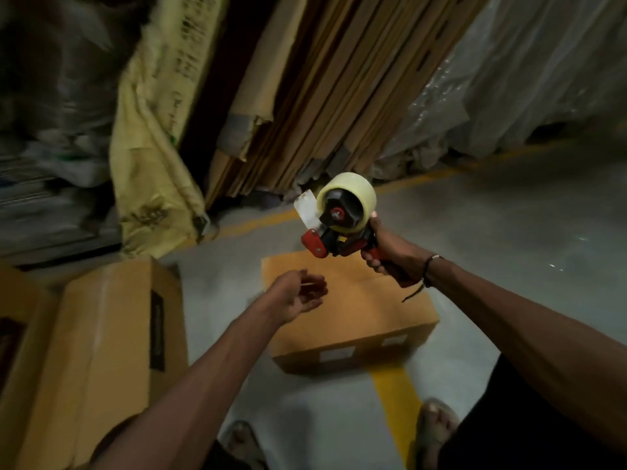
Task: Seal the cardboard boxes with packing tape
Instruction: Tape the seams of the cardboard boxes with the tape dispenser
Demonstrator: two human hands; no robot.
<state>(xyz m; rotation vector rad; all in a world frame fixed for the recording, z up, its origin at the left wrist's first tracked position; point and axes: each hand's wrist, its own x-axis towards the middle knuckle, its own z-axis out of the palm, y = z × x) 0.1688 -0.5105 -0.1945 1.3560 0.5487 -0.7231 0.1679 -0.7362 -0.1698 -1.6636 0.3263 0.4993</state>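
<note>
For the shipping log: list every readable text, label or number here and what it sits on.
None can be read.
White labels on the small brown cardboard box: blurred.
Black strip on the large brown cardboard box: blurred.
Dark print on the yellow woven sack: blurred.

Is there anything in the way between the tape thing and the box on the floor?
Nothing visible blocks it. The right hand grips the tape dispenser in the air above the far edge of the closed cardboard box. The left hand hovers open over the box's left part, beside that path, holding nothing.
</note>
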